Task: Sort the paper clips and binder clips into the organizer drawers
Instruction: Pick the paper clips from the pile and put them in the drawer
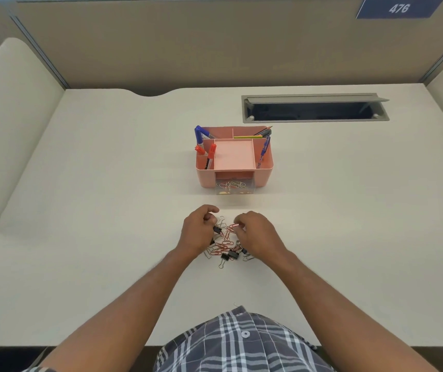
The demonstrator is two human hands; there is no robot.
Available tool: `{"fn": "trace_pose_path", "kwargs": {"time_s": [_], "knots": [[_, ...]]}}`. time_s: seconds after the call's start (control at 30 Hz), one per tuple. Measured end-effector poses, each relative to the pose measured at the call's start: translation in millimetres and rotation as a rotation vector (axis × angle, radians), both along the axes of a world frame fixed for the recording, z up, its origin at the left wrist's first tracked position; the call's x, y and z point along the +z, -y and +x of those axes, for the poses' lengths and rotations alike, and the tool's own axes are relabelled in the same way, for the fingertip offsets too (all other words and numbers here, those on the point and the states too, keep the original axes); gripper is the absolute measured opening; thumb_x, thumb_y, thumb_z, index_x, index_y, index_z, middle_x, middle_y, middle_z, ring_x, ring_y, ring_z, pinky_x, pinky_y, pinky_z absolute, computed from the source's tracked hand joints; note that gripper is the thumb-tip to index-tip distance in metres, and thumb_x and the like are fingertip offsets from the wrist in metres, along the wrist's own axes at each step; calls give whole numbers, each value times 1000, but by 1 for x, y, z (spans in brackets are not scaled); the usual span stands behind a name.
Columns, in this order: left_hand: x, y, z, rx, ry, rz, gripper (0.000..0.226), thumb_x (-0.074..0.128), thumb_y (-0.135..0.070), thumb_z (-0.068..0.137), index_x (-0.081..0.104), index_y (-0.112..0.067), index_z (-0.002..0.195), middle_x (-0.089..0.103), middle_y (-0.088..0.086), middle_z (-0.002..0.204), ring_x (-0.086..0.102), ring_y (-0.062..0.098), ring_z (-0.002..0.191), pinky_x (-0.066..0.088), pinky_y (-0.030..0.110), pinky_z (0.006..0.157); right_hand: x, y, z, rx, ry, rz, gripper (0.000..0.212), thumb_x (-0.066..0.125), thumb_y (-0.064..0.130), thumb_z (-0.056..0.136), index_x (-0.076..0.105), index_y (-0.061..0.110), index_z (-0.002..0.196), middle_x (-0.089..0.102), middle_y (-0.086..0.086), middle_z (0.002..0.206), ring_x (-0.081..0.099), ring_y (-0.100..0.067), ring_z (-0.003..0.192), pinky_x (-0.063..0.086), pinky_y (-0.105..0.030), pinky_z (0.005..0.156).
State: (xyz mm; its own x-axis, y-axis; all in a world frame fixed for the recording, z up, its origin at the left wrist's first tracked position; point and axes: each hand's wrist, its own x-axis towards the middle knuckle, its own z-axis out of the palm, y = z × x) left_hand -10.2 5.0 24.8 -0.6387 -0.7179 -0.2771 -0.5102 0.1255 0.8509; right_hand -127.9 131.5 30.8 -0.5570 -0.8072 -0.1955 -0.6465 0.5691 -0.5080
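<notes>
A pile of red paper clips and black binder clips (225, 248) lies on the white desk between my hands. My left hand (197, 232) has curled fingers and pinches a black binder clip (217, 230) at the pile's left side. My right hand (255, 233) pinches a red paper clip (233, 226) just above the pile. Farther back stands the pink organizer (264, 170). Its clear lower drawer (233, 187) is pulled out toward me and holds several red paper clips.
Pens and markers (204, 149) stand in the organizer's left compartments, pencils (262, 133) at its back right. A grey cable hatch (314, 108) is open in the desk at the back right. Beige partition walls enclose the desk.
</notes>
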Motion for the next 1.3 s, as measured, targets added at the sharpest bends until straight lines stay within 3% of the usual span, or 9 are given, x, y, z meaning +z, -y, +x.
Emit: {"fn": "trace_pose_path", "kwargs": {"time_s": [0.07, 0.13, 0.4, 0.6, 0.73, 0.83, 1.0, 1.17, 1.3], "knots": [[0, 1, 1, 20, -4, 2, 27, 51, -2, 93, 65, -25, 98, 55, -5, 73, 63, 7, 64, 46, 15, 50, -1, 4, 3, -10, 30, -10, 26, 54, 23, 95, 66, 17, 117, 67, -3, 109, 59, -23, 103, 48, -34, 85], [-1, 4, 4, 47, 20, -21, 26, 52, -3, 94, 66, -25, 98, 57, -5, 74, 61, 2, 62, 45, 13, 53, -2, 6, 3, -4, -3, -5, 28, 51, 18, 95, 66, 16, 118, 66, -5, 111, 59, -24, 106, 49, -36, 86], [-6, 22, 16, 107, 139, -146, 26, 46, -2, 95, 65, -18, 103, 60, -1, 79, 62, 24, 81, 52, 35, 72, -10, 3, 6, 149, -157, 73, 22, 54, 9, 92, 67, 7, 109, 57, -8, 114, 47, -29, 108, 48, -42, 85], [-8, 20, 13, -27, 260, -343, 28, 47, -3, 94, 64, -11, 114, 64, 9, 108, 57, 24, 98, 47, 34, 82, -13, 1, 9, 147, -162, 89, 18, 55, 2, 88, 65, 9, 101, 57, -5, 105, 48, -27, 101, 47, -41, 81], [-7, 11, 11, -193, 299, -621, 19, 59, -13, 90, 69, -14, 106, 64, 7, 107, 54, 30, 102, 43, 40, 84, -13, 1, 9, 132, -140, 114, 16, 54, 1, 88, 63, 8, 98, 56, -6, 103, 47, -27, 101, 47, -41, 81], [-8, 3, 8, -320, 380, -713, 20, 60, -28, 91, 69, -20, 107, 61, 1, 108, 51, 28, 104, 37, 39, 84, -12, 0, 8, 114, -114, 109, 13, 53, 3, 89, 62, 8, 97, 57, -6, 103, 48, -27, 101, 47, -42, 82], [-8, -1, 1, -376, 481, -747, 18, 58, -31, 92, 66, -19, 102, 60, 1, 106, 49, 27, 103, 36, 39, 83, -7, -2, 6, 108, -73, 106, 7, 55, 12, 94, 62, 9, 96, 59, -6, 102, 50, -27, 98, 47, -41, 82], [-5, -2, -6, -422, 509, -729, 15, 57, -30, 93, 65, -18, 97, 61, 1, 103, 51, 27, 103, 39, 40, 84, 1, -5, -1, 48, 6, 65, 13, 51, 10, 90, 58, 16, 81, 64, -2, 89, 55, -24, 87, 46, -35, 71], [-7, -3, -7, -439, 463, -698, 10, 55, -26, 93, 61, -18, 94, 62, 1, 99, 52, 27, 99, 37, 39, 82, 6, -4, -9, -34, 98, 29, 13, 53, 13, 91, 65, 15, 86, 68, 2, 88, 58, -19, 83, 46, -32, 70]]}}
